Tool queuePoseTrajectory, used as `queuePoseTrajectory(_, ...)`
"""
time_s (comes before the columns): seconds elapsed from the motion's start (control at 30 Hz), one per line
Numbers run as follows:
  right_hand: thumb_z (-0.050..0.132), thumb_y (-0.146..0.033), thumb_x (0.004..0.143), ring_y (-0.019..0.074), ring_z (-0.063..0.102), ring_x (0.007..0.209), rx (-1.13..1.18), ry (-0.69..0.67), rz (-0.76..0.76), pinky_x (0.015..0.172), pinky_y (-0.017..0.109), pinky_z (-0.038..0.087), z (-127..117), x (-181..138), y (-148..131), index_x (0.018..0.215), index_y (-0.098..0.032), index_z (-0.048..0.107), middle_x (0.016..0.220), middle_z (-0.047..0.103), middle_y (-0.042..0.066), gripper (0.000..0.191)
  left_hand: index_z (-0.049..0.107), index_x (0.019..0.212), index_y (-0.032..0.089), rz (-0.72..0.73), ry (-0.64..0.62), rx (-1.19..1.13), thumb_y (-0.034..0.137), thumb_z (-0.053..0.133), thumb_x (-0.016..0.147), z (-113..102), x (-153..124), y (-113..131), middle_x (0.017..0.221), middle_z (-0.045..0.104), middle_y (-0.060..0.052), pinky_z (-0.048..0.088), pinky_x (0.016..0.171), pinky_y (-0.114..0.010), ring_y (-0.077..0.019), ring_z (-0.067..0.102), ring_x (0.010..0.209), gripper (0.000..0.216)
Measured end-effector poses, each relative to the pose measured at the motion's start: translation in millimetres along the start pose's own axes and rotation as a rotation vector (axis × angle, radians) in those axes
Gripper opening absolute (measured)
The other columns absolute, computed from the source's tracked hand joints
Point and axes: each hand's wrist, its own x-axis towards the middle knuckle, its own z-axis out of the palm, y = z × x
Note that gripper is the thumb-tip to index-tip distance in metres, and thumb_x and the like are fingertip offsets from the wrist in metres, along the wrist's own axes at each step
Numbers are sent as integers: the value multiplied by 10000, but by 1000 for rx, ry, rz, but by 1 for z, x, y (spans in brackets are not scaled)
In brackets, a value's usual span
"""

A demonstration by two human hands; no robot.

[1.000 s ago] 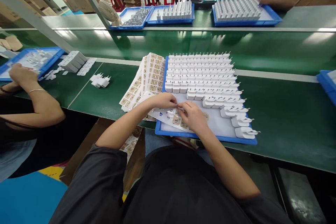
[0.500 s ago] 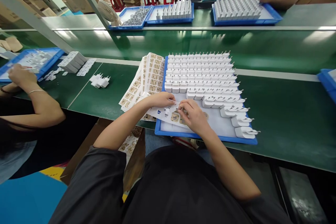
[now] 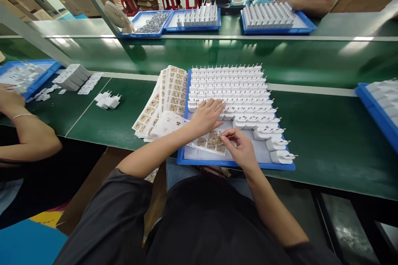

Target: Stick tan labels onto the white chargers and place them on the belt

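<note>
A blue tray (image 3: pixel 236 163) in front of me holds several rows of white plug adapters (image 3: pixel 230 85). My left hand (image 3: pixel 207 115) reaches over the tray's front rows, its fingers stretched onto an adapter there. My right hand (image 3: pixel 241 147) pinches at a sheet of small brown labels (image 3: pixel 209 144) lying in the tray's near left part; what its fingertips hold is too small to name. A fanned stack of label sheets (image 3: pixel 161 105) lies left of the tray.
A green conveyor belt (image 3: pixel 326 62) runs behind the tray. Another person's arm (image 3: pixel 25 132) works at the left, near loose adapters (image 3: pixel 107 100) and a blue tray (image 3: pixel 27 76). People across the belt handle more blue trays (image 3: pixel 270 18). Another tray's corner (image 3: pixel 377 105) shows at right.
My left hand left the label sheet and moved up onto the front row of adapters. My right hand stayed pinching at the sheet. My view shifted slightly right.
</note>
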Motion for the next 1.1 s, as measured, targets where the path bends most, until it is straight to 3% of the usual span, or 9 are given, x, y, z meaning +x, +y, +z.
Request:
queuePoseTrajectory(0.13, 651, -383, 924, 179, 652, 747, 27, -9, 11, 756, 331, 555, -1, -2, -1, 895, -223, 666, 831, 713, 27, 164, 573, 1190, 140, -64, 69, -16, 196, 679, 893, 12, 7, 7, 1453, 546, -198, 456, 987, -454, -355, 539, 1266, 321)
queuePoseTrajectory(0.2, 665, -376, 913, 181, 657, 748, 45, -17, 15, 756, 332, 558, -1, -2, -1, 891, -222, 667, 834, 716, 29, 155, 577, 1083, 162, -134, 85, -161, 183, 712, 867, 11, 0, 2, 1287, 643, -162, 479, 958, -436, -328, 586, 1190, 256)
queuePoseTrajectory(0.3, 679, -362, 911, 182, 660, 757, 80, -5, 17, 758, 336, 558, 0, -3, -1, 896, -226, 669, 854, 717, 30, 137, 544, 982, 194, -295, 114, -638, 305, 798, 815, 6, -19, -8, 1053, 686, -75, 520, 873, -371, -251, 648, 1009, 323)
queuePoseTrajectory(0.43, 711, -337, 907, 171, 652, 770, 259, 27, -25, 754, 323, 553, 1, -3, -5, 903, -241, 679, 856, 695, 18, 101, 534, 1077, 214, -518, 164, -1430, 422, 856, 729, 2, -48, -7, 1091, 675, -41, 541, 823, -305, -163, 671, 896, 517)
queuePoseTrajectory(0.57, 763, -320, 875, 160, 646, 770, 521, -5, -64, 696, 294, 546, 3, -1, -12, 894, -246, 691, 842, 670, 12, 105, 589, 1192, 220, -583, 83, -1841, 446, 854, 723, 7, -67, 7, 1094, 687, -54, 570, 832, -337, -190, 689, 925, 584)
queuePoseTrajectory(0.77, 779, -298, 861, 147, 635, 753, 620, -40, -40, 676, 278, 537, 5, 2, -19, 873, -242, 696, 836, 670, 11, 100, 604, 1092, 214, -354, 99, -1690, 395, 848, 765, 21, -78, 11, 1060, 705, -56, 562, 812, -293, -195, 683, 980, 446)
queuePoseTrajectory(0.9, 789, -328, 846, 155, 635, 759, 630, -37, 21, 697, 291, 540, 7, -1, -20, 853, -237, 688, 817, 669, 10, 137, 522, 1091, 235, -328, 195, -1369, 315, 850, 763, 23, -81, 17, 1131, 686, -64, 570, 793, -284, -195, 676, 1021, 471)
queuePoseTrajectory(1.0, 789, -331, 844, 151, 621, 743, 635, -16, 64, 676, 282, 527, 12, -2, -22, 851, -239, 684, 811, 662, 6, 140, 572, 1228, 238, -287, 343, -1035, 251, 809, 790, 21, -83, 24, 1194, 647, -86, 577, 815, -285, -203, 652, 1090, 498)
queuePoseTrajectory(1.1, 798, -319, 831, 140, 613, 747, 650, 59, 94, 685, 267, 518, 16, -1, -21, 846, -243, 691, 818, 655, -5, 133, 546, 1411, 253, -151, 345, -883, 213, 731, 853, 18, -85, 26, 1300, 614, -122, 586, 830, -286, -220, 634, 1163, 589)
